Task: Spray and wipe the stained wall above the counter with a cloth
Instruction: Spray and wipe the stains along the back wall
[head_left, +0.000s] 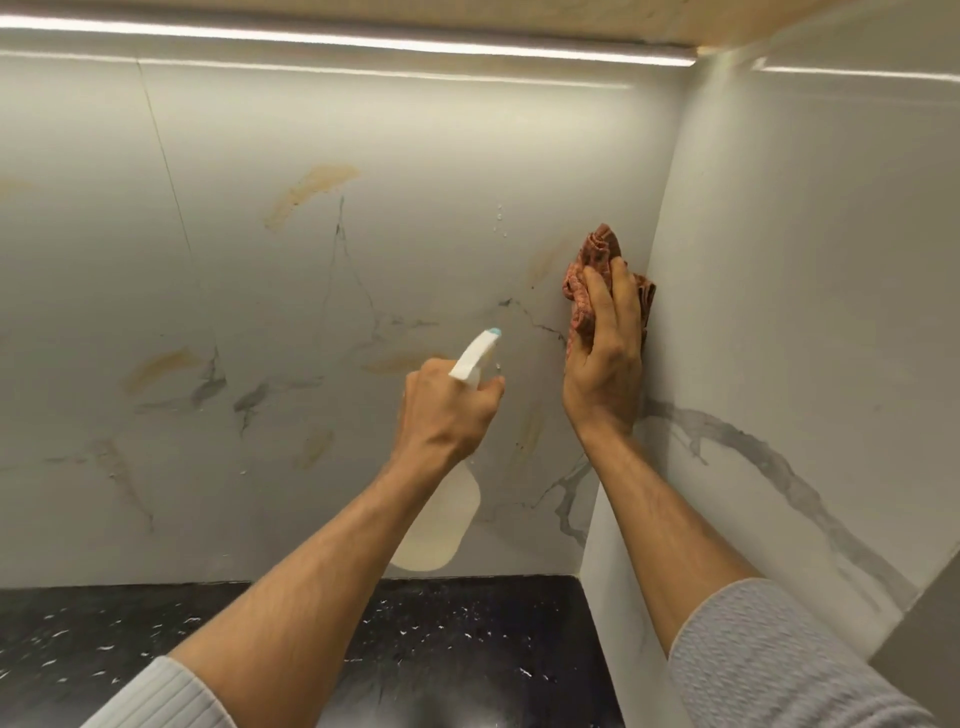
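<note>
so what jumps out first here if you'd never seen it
The orange-brown stains smeared across the pale marbled wall stand out first. Near the right corner the right hand holds a reddish cloth against that wall, while the left hand beside it grips a white spray bottle above the black speckled counter.

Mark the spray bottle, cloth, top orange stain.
White plastic spray bottle (441, 525): head view, lower body.
Crumpled reddish cloth (602, 247): head view, bunched top.
Top orange wall smear (311, 189): head view, middle.
</note>
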